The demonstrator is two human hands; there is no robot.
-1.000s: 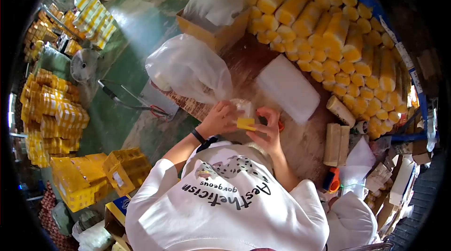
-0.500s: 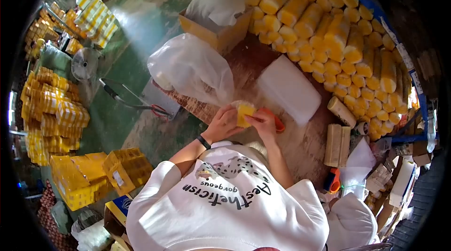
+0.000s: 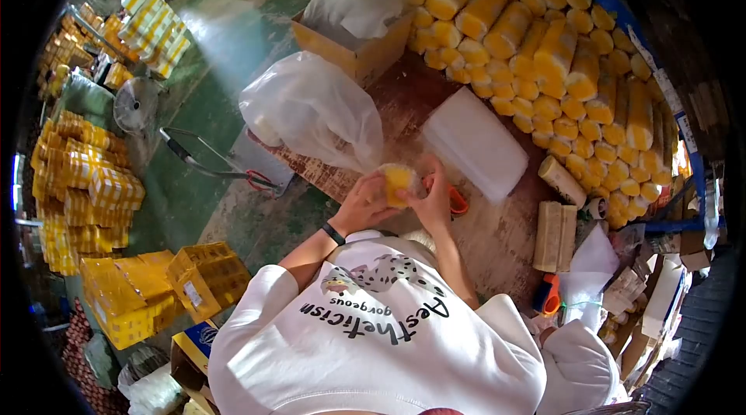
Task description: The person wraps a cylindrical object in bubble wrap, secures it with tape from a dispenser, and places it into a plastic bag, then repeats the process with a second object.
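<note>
head view: since a second ago the yellow block (image 3: 399,179) has lifted above the table (image 3: 497,236) and looks rounder, bundled in clear wrap. the left hand (image 3: 364,204) cups it and the right hand (image 3: 435,199) pinches its side. the wrapping seems about midway, with finished rolls (image 3: 544,50) piled behind.

Yellow roll (image 3: 399,180) — white foam sheets (image 3: 475,143)

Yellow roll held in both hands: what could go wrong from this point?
1. The yellow roll is pinched between the left hand and right hand near the edge of the table; a slip might send it to the floor.
2. The orange-handled tool lies right beside the right hand and could get bumped or snagged.
3. The loose white plastic bag sits close to the left hand and might be dragged along.
</note>
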